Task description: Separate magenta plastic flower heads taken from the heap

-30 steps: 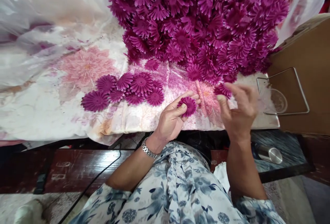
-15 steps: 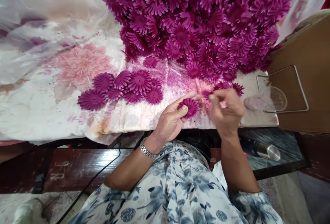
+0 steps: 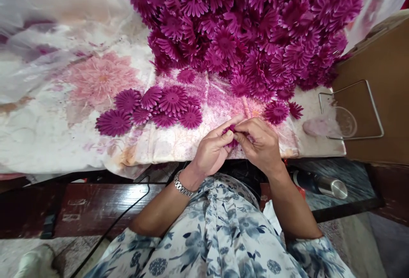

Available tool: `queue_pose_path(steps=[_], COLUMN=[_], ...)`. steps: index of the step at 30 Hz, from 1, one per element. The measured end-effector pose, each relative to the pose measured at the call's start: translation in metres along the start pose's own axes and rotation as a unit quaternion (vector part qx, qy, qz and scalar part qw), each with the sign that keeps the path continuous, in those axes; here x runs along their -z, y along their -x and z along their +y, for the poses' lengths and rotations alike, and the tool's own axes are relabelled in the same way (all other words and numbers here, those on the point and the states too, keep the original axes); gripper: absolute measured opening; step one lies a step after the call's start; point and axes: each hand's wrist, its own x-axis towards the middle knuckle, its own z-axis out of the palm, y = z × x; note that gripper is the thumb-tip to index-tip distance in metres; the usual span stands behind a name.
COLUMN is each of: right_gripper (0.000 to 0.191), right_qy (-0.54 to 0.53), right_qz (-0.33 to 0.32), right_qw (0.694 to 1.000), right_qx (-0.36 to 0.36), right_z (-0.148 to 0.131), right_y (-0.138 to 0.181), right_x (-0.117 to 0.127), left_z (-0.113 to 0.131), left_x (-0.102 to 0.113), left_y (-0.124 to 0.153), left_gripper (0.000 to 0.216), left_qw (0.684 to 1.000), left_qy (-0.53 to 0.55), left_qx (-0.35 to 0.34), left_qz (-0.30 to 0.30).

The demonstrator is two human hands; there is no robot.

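My left hand [image 3: 211, 152] and my right hand [image 3: 260, 143] meet at the near edge of the table, fingers pinched together around one small purple flower piece [image 3: 230, 136] that is mostly hidden between them. A big heap of the same purple flower pieces [image 3: 249, 26] fills the far side of the table. A small group of several flat flower pieces [image 3: 153, 109] lies to the left of my hands. Two loose flower pieces [image 3: 276, 111] lie just beyond my right hand.
A stained floral cloth [image 3: 96, 82] covers the table, with clear plastic sheeting [image 3: 47, 18] at the far left. A cardboard box [image 3: 380, 94] with a wire frame [image 3: 351, 111] stands at the right. A metal bottle [image 3: 322, 185] lies below the table edge.
My right hand has moved left from the heap's edge and closed onto the flower piece held in my left hand. Two flower pieces now show where it was.
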Motion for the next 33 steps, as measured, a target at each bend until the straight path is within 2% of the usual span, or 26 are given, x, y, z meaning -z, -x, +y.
queue_pose_path(steps=[6,12,14,17,22,26,30,32,33], right_gripper=[0.008,0.012,0.016,0.01,0.009,0.004,0.005,0.004,0.004], right_qy=[0.065,0.039,0.04,0.015,-0.062,-0.065,-0.063,-0.036,0.004], right_qz=[0.04,0.034,0.03,0.016,0.031,0.038,0.032,0.064,0.102], right_qw=[0.997,0.998,0.998,0.999,0.992,0.99,0.991,0.99,0.987], right_qx=[-0.008,-0.026,-0.026,-0.03,-0.106,-0.123,-0.117,-0.121,-0.124], right_z=[0.0,0.0,0.001,0.001,0.0,0.0,0.001,0.008,0.013], right_y=[0.004,0.006,0.006,0.005,0.007,0.01,0.012,0.011,0.01], right_x=[0.001,0.003,0.003,0.001,0.0,-0.002,-0.001,0.006,0.012], left_z=[-0.003,-0.001,-0.001,0.0,0.0,-0.003,-0.004,-0.003,-0.002], left_x=[0.002,0.0,0.0,0.0,0.0,0.002,0.002,0.003,0.003], left_y=[-0.001,-0.002,-0.002,0.0,0.005,0.005,0.003,0.002,0.001], left_gripper=[0.032,0.03,0.028,0.03,0.036,0.039,0.033,0.03,0.031], left_qw=[1.0,0.998,0.998,0.998,0.996,0.995,0.996,0.997,0.997], left_qy=[-0.007,0.0,-0.005,-0.03,-0.071,-0.082,-0.066,-0.05,-0.043], left_qx=[0.002,-0.026,-0.04,-0.04,-0.036,-0.041,-0.053,-0.057,-0.057], left_qz=[0.01,0.06,0.056,0.028,-0.036,-0.036,-0.029,-0.01,0.004])
